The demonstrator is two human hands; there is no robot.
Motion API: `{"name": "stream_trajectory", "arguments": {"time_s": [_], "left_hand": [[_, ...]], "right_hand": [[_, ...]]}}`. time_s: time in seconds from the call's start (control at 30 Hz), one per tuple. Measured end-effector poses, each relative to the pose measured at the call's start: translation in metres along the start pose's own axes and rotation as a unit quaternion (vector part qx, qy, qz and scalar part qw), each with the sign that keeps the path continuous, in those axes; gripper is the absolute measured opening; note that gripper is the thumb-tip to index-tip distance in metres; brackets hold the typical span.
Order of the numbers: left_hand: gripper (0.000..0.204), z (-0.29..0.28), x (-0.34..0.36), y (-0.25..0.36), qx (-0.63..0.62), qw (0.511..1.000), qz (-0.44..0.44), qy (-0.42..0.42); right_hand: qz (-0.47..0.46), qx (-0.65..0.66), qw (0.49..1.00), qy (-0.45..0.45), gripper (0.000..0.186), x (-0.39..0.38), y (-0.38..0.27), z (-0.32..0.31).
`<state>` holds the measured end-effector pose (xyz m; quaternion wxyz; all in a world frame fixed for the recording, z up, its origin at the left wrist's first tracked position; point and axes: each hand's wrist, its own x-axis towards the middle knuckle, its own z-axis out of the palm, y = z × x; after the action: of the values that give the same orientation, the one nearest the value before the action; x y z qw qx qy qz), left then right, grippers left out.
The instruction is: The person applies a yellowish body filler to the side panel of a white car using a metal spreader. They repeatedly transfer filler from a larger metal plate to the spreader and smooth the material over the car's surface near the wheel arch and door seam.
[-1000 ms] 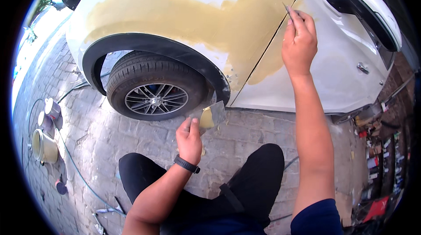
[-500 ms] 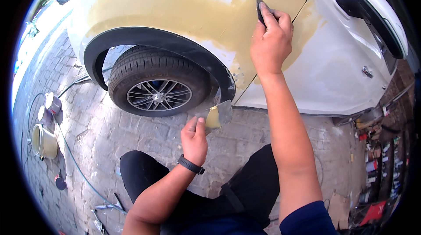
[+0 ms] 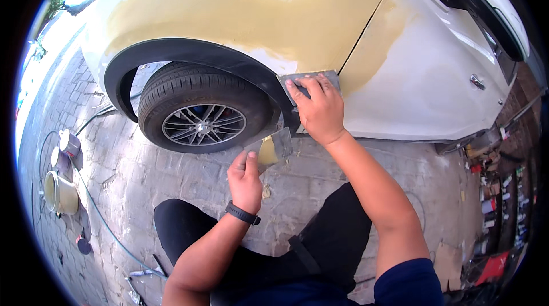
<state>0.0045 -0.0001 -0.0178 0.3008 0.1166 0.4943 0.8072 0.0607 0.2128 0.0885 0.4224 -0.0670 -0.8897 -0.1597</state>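
My right hand (image 3: 321,106) is closed on a flat, dark grey putty spreader (image 3: 329,77), which lies against the white car fender (image 3: 269,60) between the wheel arch and the door gap. Yellowish body filler (image 3: 246,14) covers much of the fender above the arch and runs onto the front door (image 3: 423,77). Lower down, in front of the tyre, my left hand (image 3: 245,177) grips a thin grey mixing plate (image 3: 282,141) by its edge. A dab of yellow filler (image 3: 267,150) sits on that plate. My right fingers spread over the spreader's face and hide part of it.
The wheel (image 3: 205,126) stands under the black arch trim (image 3: 189,47). Buckets (image 3: 62,193) and a thin hose (image 3: 103,220) are on the paving at left. A side mirror (image 3: 492,12) juts out at upper right. Shelves of cans and bottles (image 3: 503,209) stand at far right.
My right hand has brought the spreader down and left, from high by the door gap to beside the arch. Filler now covers more of the lower fender. My left hand shifted slightly.
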Motion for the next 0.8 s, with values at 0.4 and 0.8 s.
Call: {"name": "stream_trajectory", "arguments": {"time_s": [0.4, 0.8], "left_hand": [[0.026, 0.006, 0.003, -0.010, 0.004, 1.000, 0.005, -0.022], [0.029, -0.006, -0.007, 0.012, 0.011, 1.000, -0.015, -0.017]], "right_hand": [[0.082, -0.087, 0.977, 0.178, 0.030, 0.144, 0.116, -0.106], [0.072, -0.061, 0.983, 0.155, 0.041, 0.066, 0.080, -0.021]]}}
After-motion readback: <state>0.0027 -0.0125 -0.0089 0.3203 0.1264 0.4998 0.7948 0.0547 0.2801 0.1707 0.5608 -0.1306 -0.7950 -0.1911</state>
